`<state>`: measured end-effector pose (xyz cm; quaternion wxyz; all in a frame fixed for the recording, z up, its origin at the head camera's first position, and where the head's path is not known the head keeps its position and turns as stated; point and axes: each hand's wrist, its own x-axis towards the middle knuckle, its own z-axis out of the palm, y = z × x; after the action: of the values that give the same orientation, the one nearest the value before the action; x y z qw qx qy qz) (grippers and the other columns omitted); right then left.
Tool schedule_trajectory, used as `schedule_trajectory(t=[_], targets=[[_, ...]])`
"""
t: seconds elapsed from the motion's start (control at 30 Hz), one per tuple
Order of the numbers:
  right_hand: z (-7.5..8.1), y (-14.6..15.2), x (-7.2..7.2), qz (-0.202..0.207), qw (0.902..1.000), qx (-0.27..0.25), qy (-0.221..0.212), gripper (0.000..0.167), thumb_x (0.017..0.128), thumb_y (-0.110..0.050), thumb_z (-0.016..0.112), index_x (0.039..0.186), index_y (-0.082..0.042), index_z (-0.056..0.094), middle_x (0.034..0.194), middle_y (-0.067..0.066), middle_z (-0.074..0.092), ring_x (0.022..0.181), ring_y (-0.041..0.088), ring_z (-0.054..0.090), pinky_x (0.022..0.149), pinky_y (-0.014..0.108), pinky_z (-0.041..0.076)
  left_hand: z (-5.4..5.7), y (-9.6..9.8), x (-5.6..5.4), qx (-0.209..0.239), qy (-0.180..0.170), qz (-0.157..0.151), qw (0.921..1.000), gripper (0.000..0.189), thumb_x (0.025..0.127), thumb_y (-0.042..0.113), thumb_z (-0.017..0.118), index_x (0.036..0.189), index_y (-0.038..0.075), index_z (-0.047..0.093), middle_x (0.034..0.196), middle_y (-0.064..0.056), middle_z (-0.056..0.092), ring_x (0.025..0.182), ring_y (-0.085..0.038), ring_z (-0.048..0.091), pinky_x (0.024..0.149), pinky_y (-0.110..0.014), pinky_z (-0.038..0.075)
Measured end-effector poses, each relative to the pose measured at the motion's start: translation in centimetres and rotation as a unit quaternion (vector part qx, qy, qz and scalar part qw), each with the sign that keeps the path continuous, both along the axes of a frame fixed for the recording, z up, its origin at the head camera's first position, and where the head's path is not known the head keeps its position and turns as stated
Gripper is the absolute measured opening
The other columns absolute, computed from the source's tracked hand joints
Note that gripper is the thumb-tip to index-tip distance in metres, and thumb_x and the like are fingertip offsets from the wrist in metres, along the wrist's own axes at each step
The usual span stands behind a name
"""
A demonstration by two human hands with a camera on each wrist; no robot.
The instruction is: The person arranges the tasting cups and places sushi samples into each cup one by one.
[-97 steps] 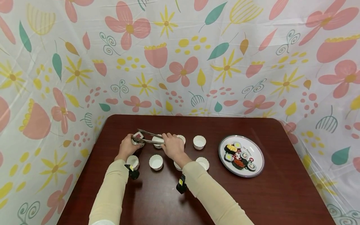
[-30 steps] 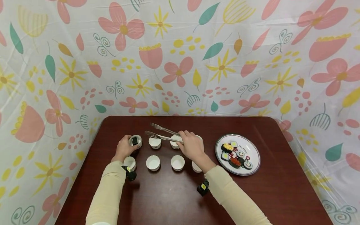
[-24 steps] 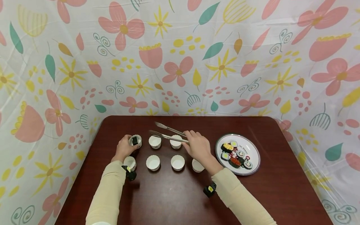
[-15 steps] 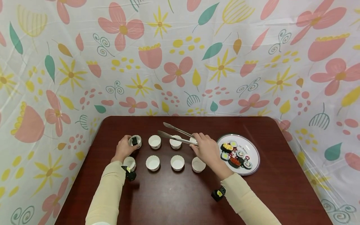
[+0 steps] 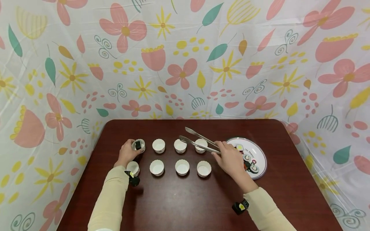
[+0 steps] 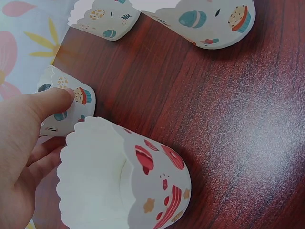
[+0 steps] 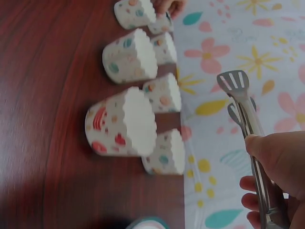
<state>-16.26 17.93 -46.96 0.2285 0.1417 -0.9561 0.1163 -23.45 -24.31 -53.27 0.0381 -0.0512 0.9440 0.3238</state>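
At the back left, my left hand (image 5: pixel 127 153) holds a white paper baking cup (image 5: pixel 141 143) by its side, thumb and fingers around it. A black-wrapped sushi piece (image 5: pixel 138 145) lies inside that cup. My right hand (image 5: pixel 231 159) grips metal tongs (image 5: pixel 199 141) above the back right cup (image 5: pixel 201 146). Nothing sits between the tongs' slotted tips, which stand apart and point left. In the right wrist view the tongs (image 7: pixel 250 124) lie between thumb and curled fingers. The right forearm side partly covers a plate (image 5: pixel 261 166) with several sushi pieces (image 5: pixel 247 158).
Paper cups stand in two rows on the dark red table (image 5: pixel 179 199); a front left cup (image 5: pixel 133 167) is beside the left wrist. Other front cups (image 5: pixel 157 167) and back cups (image 5: pixel 158 146) show bare white insides. A floral curtain (image 5: pixel 185 57) hangs behind.
The sushi piece was between the tongs at the left cup and now lies in it. My right hand with the tongs has moved right to the plate's edge. The left hand stays on its cup.
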Motion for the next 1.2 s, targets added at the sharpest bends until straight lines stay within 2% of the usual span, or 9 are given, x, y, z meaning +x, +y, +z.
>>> schedule_trajectory(t=[0.3, 0.47, 0.57, 0.73, 0.93, 1.2], targets=[[-0.4, 3.8, 0.9, -0.042, 0.9989, -0.017, -0.010, 0.040, 0.073, -0.024, 0.075, 0.108, -0.009, 0.060, 0.085, 0.008, 0.060, 0.070, 0.030, 0.057, 0.052, 0.042, 0.043, -0.2, -0.1, 0.2, -0.007, 0.003, -0.002, 1.0000, 0.063, 0.080, 0.026, 0.070, 0.129, -0.002, 0.041, 0.123, -0.025, 0.050, 0.107, -0.041, 0.052, 0.083, -0.051, 0.045], [-0.7, 6.0, 1.8, -0.060, 0.9979, -0.015, -0.018, 0.043, 0.072, -0.023, 0.076, 0.108, -0.008, 0.059, 0.083, 0.010, 0.060, 0.065, 0.031, 0.055, 0.046, 0.039, 0.040, -0.3, -0.2, 0.1, -0.004, 0.002, -0.004, 1.0000, 0.064, 0.080, 0.027, 0.070, 0.129, -0.002, 0.040, 0.125, -0.025, 0.049, 0.107, -0.041, 0.051, 0.083, -0.052, 0.044], [-0.9, 7.4, 2.3, -0.076, 0.9964, -0.014, -0.034, 0.044, 0.073, -0.025, 0.075, 0.110, -0.008, 0.058, 0.084, 0.011, 0.061, 0.065, 0.031, 0.055, 0.042, 0.037, 0.038, -0.3, -0.3, 0.0, -0.005, 0.000, -0.005, 1.0000, 0.065, 0.081, 0.028, 0.070, 0.130, -0.002, 0.040, 0.127, -0.025, 0.047, 0.107, -0.041, 0.051, 0.084, -0.052, 0.044], [-1.3, 9.4, 3.2, -0.107, 0.9916, -0.023, -0.068, 0.043, 0.076, -0.026, 0.072, 0.112, -0.007, 0.057, 0.092, 0.016, 0.062, 0.073, 0.035, 0.058, 0.043, 0.042, 0.041, -0.3, -0.2, 0.0, -0.006, -0.003, -0.005, 1.0000, 0.066, 0.080, 0.028, 0.070, 0.131, -0.002, 0.039, 0.129, -0.025, 0.046, 0.108, -0.041, 0.050, 0.085, -0.052, 0.044], [-1.6, 11.6, 3.9, -0.142, 0.9846, -0.028, -0.098, 0.044, 0.079, -0.026, 0.070, 0.114, -0.004, 0.054, 0.094, 0.020, 0.060, 0.074, 0.037, 0.057, 0.042, 0.042, 0.040, -0.3, -0.2, -0.1, -0.005, -0.008, -0.005, 0.9999, 0.066, 0.081, 0.028, 0.069, 0.132, -0.002, 0.038, 0.130, -0.026, 0.044, 0.110, -0.042, 0.049, 0.085, -0.053, 0.043], [-2.6, 14.3, 4.5, -0.169, 0.9805, -0.046, -0.090, 0.042, 0.078, -0.024, 0.071, 0.112, -0.003, 0.055, 0.090, 0.020, 0.059, 0.071, 0.039, 0.056, 0.045, 0.046, 0.040, -0.3, -0.2, -0.2, 0.000, -0.005, -0.003, 1.0000, 0.064, 0.081, 0.027, 0.069, 0.130, -0.001, 0.040, 0.127, -0.025, 0.047, 0.108, -0.041, 0.050, 0.085, -0.052, 0.044]])
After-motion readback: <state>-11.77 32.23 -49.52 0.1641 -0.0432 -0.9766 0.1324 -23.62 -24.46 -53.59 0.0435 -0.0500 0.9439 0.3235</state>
